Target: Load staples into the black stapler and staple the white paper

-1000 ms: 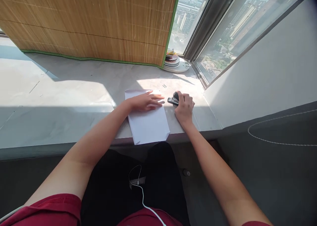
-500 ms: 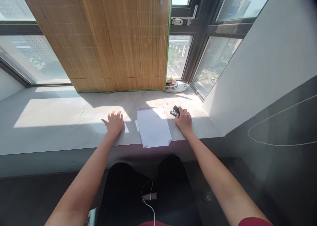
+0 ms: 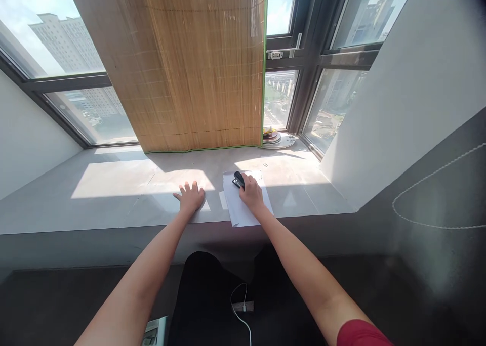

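Observation:
A black stapler (image 3: 238, 179) is gripped in my right hand (image 3: 251, 193), over the upper part of the white paper sheets (image 3: 238, 210). The sheets lie on the window sill (image 3: 114, 204), their near end at its front edge. My left hand (image 3: 191, 198) rests palm down on the sill, left of the paper, fingers spread and nothing in it. Small white patches show on the sill between that hand and the paper; whether they are paper or light I cannot tell. My right hand hides part of the sheets.
A bamboo blind (image 3: 205, 73) hangs down to the back of the sill. Stacked plates (image 3: 279, 139) stand in the back right corner by the window. A bead chain (image 3: 417, 219) hangs at the right. Below, a white cable (image 3: 243, 321) lies over my lap.
My right hand has carried the stapler leftward from beside the paper to above it. The left hand stays spread on the sill. My view has tilted up and shifted left.

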Tool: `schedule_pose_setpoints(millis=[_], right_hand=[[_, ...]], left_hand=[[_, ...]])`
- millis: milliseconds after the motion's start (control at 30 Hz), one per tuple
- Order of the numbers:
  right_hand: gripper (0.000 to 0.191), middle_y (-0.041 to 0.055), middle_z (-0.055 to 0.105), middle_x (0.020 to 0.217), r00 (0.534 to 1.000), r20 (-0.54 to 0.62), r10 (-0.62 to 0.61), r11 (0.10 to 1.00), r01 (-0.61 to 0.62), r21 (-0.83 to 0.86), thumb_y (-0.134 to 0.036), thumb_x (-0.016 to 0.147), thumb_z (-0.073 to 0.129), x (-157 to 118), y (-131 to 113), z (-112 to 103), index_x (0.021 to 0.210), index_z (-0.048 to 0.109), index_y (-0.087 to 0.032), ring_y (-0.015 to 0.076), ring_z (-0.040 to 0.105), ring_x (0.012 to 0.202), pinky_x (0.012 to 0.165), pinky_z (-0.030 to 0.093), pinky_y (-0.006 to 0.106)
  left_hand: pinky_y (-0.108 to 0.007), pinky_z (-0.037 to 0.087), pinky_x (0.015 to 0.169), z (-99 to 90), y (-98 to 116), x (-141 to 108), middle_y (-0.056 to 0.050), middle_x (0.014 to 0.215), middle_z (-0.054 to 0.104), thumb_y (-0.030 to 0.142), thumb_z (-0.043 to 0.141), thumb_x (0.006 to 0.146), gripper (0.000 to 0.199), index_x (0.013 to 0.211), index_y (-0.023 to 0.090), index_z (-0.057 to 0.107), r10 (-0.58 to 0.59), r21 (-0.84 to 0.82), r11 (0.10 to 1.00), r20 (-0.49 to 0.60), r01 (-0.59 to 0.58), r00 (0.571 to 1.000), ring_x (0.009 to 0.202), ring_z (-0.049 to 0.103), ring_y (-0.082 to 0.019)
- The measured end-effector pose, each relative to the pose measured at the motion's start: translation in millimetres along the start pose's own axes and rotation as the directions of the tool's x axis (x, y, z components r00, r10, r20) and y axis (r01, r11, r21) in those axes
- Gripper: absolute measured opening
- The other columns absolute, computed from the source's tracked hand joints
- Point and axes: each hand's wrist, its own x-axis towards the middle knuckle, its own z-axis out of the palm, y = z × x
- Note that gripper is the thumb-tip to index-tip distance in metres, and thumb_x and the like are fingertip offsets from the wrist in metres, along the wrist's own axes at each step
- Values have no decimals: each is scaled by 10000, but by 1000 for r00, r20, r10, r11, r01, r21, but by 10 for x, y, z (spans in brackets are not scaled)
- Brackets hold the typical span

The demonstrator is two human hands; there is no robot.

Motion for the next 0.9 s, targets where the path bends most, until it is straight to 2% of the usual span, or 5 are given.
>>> schedule_pose_setpoints(millis=[300,533,633,800,900], right_hand=[[520,148,666,1237,999,38,36,995,-40,89,-111,1001,544,26,78,128,1512,516,-204,315,593,1120,880,503,391],[441,151,671,1230,998,43,55,995,-58,79,-123,1021,543,-9,167,83,1458,544,-183,310,586,1120,889,487,384],[444,150,677,1232,998,25,60,996,-62,63,-132,1017,542,-62,321,-22,1458,549,-175,307,584,1120,910,488,389],[470,169,685,1239,994,-34,108,994,-107,34,-171,1004,525,-146,797,-306,1472,552,-146,319,594,1122,931,506,421],[489,172,689,1246,988,-74,133,991,-133,9,-190,991,533,-167,1014,-400,1477,557,-142,327,600,1154,965,511,434]], left_hand=[[-851,194,1257,-56,17,-19,-248,1797,321,465,316,1095,660,1686,201,444,-1,-26,1000,7,1,1000,1674,210,-518],[-838,194,1265,-71,14,-22,-246,1790,325,482,288,1091,650,1650,212,478,1,-37,999,8,-1,1000,1671,230,-512],[-845,198,1260,-63,13,-18,-246,1787,331,484,286,1093,648,1649,212,482,3,-41,999,2,-3,1000,1666,238,-511],[-827,202,1271,-31,15,-2,-230,1791,330,479,300,1093,640,1647,217,484,-5,-23,1000,-4,5,1000,1668,233,-499],[-843,204,1259,-8,6,15,-242,1789,324,477,295,1089,646,1642,204,488,-4,-20,1000,-10,4,1000,1662,232,-512]])
